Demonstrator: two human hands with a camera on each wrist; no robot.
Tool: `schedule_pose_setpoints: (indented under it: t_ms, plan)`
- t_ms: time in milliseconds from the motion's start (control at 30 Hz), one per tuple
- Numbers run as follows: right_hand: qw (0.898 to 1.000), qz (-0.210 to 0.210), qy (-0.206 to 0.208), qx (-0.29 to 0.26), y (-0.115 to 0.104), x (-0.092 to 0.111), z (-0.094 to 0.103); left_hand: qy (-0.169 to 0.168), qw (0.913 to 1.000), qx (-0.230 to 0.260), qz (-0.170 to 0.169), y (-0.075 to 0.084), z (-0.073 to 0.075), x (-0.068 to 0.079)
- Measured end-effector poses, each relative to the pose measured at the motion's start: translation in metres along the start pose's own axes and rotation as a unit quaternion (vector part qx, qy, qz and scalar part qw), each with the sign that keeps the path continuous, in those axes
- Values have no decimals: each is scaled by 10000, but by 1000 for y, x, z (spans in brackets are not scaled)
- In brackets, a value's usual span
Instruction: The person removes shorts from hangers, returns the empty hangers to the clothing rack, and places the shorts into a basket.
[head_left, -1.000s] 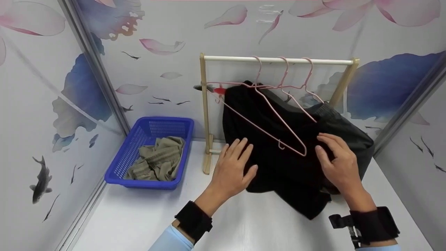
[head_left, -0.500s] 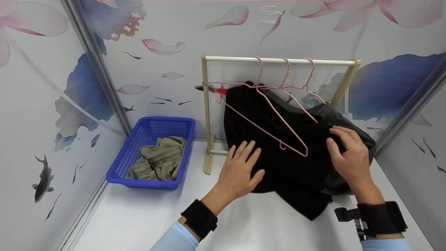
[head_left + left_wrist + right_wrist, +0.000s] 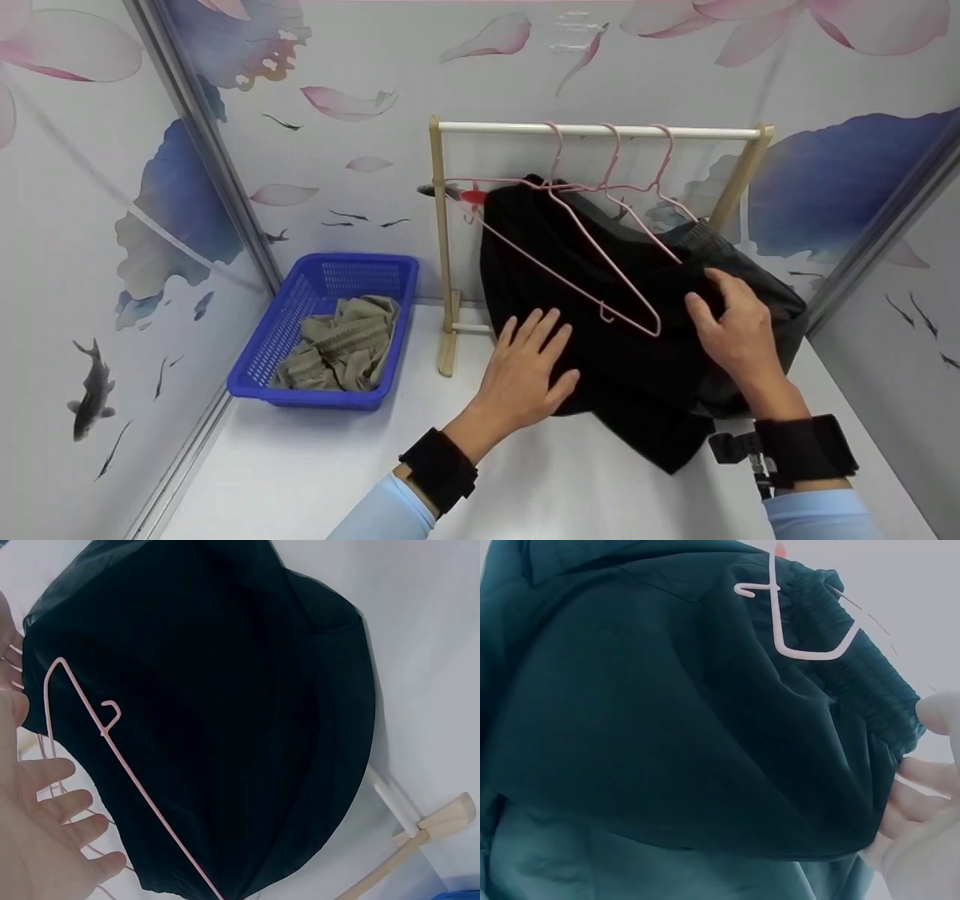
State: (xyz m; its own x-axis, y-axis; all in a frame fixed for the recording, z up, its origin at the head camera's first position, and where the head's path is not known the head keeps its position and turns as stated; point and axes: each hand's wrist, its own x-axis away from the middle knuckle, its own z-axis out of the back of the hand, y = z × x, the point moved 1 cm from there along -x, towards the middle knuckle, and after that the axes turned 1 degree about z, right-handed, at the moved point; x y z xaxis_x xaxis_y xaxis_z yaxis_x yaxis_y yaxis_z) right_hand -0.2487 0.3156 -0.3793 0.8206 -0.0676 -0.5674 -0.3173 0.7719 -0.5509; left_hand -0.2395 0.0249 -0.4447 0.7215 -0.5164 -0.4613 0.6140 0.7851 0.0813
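Observation:
Black shorts (image 3: 592, 360) with a gathered elastic waistband hang on a pink hanger (image 3: 600, 225) at the front of the rack. My left hand (image 3: 525, 375) is over their left lower part, its fingers spread and straight. At the right, my right hand (image 3: 739, 330) is beside the upper edge, thumb and fingers apart. In the right wrist view, its thumb and fingertips (image 3: 922, 772) are right at the edge of the waistband (image 3: 870, 682). The left wrist view shows both hands at the left of the dark cloth (image 3: 202, 712).
Behind hangs a dark grey garment (image 3: 776, 300) on the right. The small rack has a white rail (image 3: 495, 127) and wooden posts (image 3: 441, 240). A blue basket (image 3: 244, 375) at the left holds a crumpled olive-grey garment (image 3: 349, 337). Patterned walls enclose the white table (image 3: 247, 465).
My left hand has shifted to the right over the shorts. The right hand moved right, then slightly back left. Shorts and hangers hang nearly the same.

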Motion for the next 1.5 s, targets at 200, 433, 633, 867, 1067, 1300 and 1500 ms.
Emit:
schedule_pose_setpoints:
  t_ms: [200,433,633,867,1067,1300,1500]
  plan:
    - [9986,-220,-466,109,0,-6,-2,-20,10000,-14,-7,2,-2,0]
    - [9955,-354,-831,297,3,-13,-6,-72,9999,52,50,1,-3,1]
    - [9926,-581,-1018,325,3,-15,-11,-131,9999,58,66,1,-6,0]
    - [9937,-485,-946,346,3,-17,-14,-171,9998,84,101,2,-6,0]
    - [9977,-161,-510,409,2,-15,-17,-70,9999,104,92,3,-5,0]
    - [9991,15,117,407,0,-13,-18,-22,9999,98,100,1,-4,1]
    - [9984,-37,306,468,-1,-11,-16,41,9998,138,129,1,-3,-1]
